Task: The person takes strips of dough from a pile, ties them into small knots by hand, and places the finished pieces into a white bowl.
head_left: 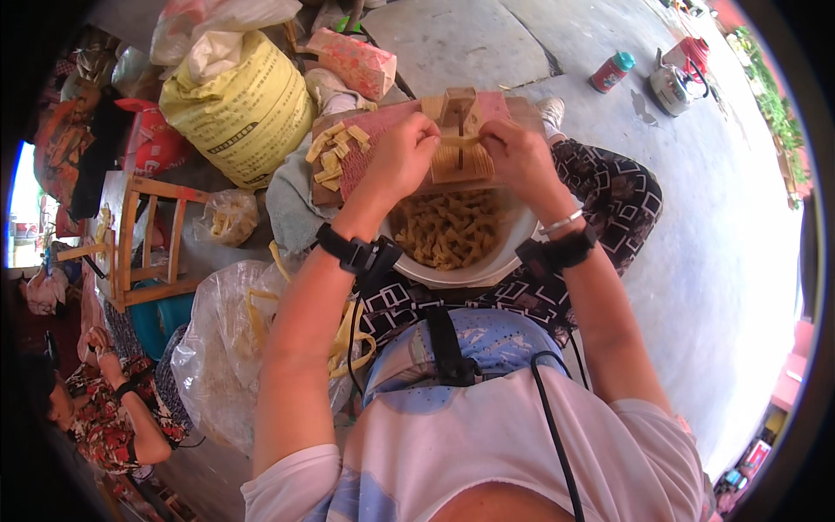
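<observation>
Wooden and slotted, a ridged block (446, 163) is standing on the board (525, 110), while the left hand (404, 157) and right hand (522, 163) are closing their fingertips on what looks like a tan strip (461, 141), presumably steadying it across the block from both ends. Stubby, dry-looking pieces (331, 159) are lying on nubbly pink cloth (385, 123), probably for the left hand's easy reach. Below, a smooth, round white basin (523, 230) is holding knobbly, twisted pieces (448, 233), likely placed there for catching drops.
</observation>
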Demonstrator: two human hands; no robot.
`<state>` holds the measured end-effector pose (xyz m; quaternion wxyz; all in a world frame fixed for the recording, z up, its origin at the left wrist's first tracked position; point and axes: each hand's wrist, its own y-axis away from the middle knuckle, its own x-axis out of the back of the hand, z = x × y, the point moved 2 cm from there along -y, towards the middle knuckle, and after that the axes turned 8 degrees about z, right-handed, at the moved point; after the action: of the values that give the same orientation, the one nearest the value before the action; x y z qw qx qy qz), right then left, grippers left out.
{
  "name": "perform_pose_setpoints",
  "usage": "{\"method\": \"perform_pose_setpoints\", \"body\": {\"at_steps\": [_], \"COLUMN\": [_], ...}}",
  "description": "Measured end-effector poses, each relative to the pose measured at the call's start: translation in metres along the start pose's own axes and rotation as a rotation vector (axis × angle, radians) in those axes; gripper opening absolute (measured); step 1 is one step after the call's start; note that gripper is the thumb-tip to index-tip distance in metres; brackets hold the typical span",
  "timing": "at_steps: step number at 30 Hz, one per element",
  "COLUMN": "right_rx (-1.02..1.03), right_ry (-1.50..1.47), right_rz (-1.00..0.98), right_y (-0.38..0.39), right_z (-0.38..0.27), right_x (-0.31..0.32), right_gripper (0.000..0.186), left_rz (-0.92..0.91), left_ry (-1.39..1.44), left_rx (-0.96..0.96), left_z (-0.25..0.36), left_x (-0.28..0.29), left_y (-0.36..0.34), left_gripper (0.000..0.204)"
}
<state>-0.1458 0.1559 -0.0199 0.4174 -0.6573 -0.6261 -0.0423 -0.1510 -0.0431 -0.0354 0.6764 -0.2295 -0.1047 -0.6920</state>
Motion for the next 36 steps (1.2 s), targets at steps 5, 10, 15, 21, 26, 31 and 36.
{"method": "perform_pose_setpoints", "body": {"at_steps": [5, 10, 15, 21, 26, 31, 36], "right_rx": [-0.045, -0.278, -0.222, -0.182, -0.483, -0.247, 0.036], "right_ry": [0.373, -0.125, -0.278, -0.011, -0.874, -0.762, 0.064], "right_rz": [-0.178, -0.152, -0.064, -0.244, -0.737, -0.019, 0.218], "right_y": [0.004, 0.023, 0.025, 0.019, 0.025, -0.006, 0.003], "right_z": [0.014, 0.002, -0.047, -0.023, -0.069, -0.077, -0.084], "right_x": [0.002, 0.024, 0.022, 0.024, 0.038, 0.054, 0.044], "right_gripper": [0.014, 0.019, 0.016, 0.02, 0.025, 0.031, 0.016], "left_rz": [0.104, -0.049, -0.166, -0.496, -0.483, -0.198, -0.148], "left_ry": [-0.494, -0.002, 0.179, 0.151, 0.235, 0.543, 0.659], "left_rx": [-0.032, 0.174, 0.093, 0.31, 0.162, 0.045, 0.091], "left_z": [-0.027, -0.005, 0.026, 0.053, 0.069, 0.129, 0.101], "left_x": [0.004, 0.019, -0.007, 0.014, 0.024, 0.021, 0.004], "left_y": [0.003, 0.031, 0.049, 0.05, 0.031, 0.049, 0.052], "left_gripper": [0.013, 0.012, 0.009, 0.022, 0.023, 0.021, 0.018]}}
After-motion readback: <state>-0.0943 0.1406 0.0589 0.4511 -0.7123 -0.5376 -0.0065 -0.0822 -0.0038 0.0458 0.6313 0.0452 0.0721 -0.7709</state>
